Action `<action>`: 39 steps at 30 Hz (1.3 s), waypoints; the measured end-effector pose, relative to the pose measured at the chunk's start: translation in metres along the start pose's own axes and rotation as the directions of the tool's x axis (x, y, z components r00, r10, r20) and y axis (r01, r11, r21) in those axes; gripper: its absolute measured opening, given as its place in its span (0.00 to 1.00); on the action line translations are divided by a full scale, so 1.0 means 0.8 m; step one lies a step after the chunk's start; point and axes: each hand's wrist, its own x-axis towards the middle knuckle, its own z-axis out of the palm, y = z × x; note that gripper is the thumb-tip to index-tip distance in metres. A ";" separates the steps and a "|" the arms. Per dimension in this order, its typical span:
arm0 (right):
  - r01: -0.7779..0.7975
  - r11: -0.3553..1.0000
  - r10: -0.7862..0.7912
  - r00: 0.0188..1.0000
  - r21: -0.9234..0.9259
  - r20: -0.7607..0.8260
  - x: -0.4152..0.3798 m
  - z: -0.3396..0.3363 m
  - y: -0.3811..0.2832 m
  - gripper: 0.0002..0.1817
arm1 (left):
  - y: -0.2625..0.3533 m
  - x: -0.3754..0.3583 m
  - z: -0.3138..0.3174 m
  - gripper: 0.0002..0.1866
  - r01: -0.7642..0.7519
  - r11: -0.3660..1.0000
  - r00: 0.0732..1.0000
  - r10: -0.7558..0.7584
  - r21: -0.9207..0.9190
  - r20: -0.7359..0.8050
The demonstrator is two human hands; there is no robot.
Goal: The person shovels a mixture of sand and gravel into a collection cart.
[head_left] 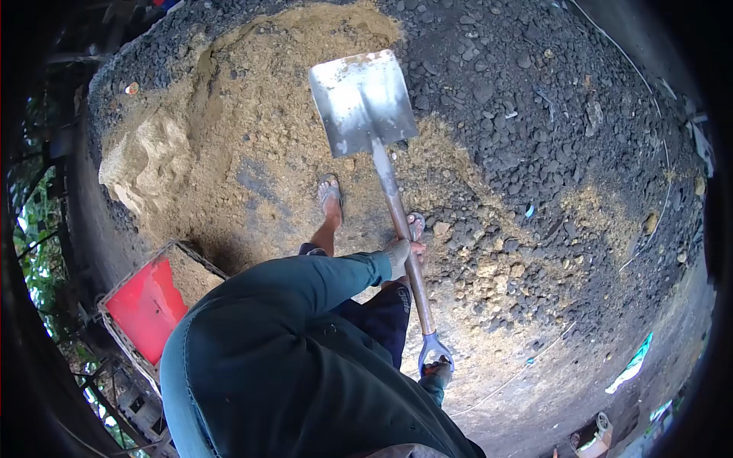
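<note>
Past the green shirt, left hand grips the shovel by its shaft, right hand by its handle.

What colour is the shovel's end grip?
The end grip is blue, best seen in the head view.

Glossy metal shovel blade, wooden shaft, rough gravel

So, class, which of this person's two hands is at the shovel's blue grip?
The right hand, holding the blue grip at the handle's end; the left hand is on the brown shaft, closer to the metal blade.
</note>
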 end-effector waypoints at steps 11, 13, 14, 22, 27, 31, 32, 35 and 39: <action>-0.008 0.995 -0.029 0.930 -0.098 -0.366 -0.041 -0.102 0.026 0.25 | -0.149 0.165 -0.098 0.05 0.426 0.904 0.873 -0.412 -0.001 -0.260; -0.021 0.986 -0.048 0.912 -0.163 -0.408 -0.074 -0.056 -0.010 0.35 | -0.125 0.197 -0.095 0.05 0.422 0.906 0.877 -0.418 -0.035 -0.238; 0.033 0.988 -0.085 0.934 -0.153 -0.347 -0.068 -0.005 -0.015 0.33 | -0.098 0.221 -0.101 0.05 0.400 0.915 0.887 -0.403 -0.059 -0.226; 0.684 0.713 -0.701 0.702 -0.152 -0.129 -0.019 0.365 -0.005 0.09 | 0.234 0.319 -0.184 0.04 0.079 0.983 0.990 -0.098 -0.168 -0.105; 0.654 0.754 -0.656 0.755 -0.065 -0.012 -0.065 0.329 -0.073 0.06 | 0.221 0.269 -0.153 0.03 0.030 0.944 0.995 -0.060 -0.329 -0.081; 0.874 0.461 -0.870 0.480 -0.155 0.114 -0.105 0.314 -0.145 0.05 | 0.201 0.263 -0.172 0.04 0.013 0.869 0.995 0.036 -0.494 0.088; 0.901 0.398 -0.882 0.427 -0.171 0.199 -0.102 0.312 -0.162 0.04 | 0.198 0.250 -0.182 0.08 -0.023 0.834 0.996 0.067 -0.552 0.060; 0.922 0.310 -0.837 0.381 -0.234 0.393 -0.169 0.333 -0.191 0.07 | 0.218 0.102 -0.188 0.12 -0.188 0.697 0.982 0.150 -0.692 -0.116; 0.990 0.139 -0.791 0.121 -0.016 0.600 -0.234 0.397 -0.154 0.03 | 0.207 -0.009 -0.319 0.19 -0.331 0.459 0.931 0.303 -0.825 -0.206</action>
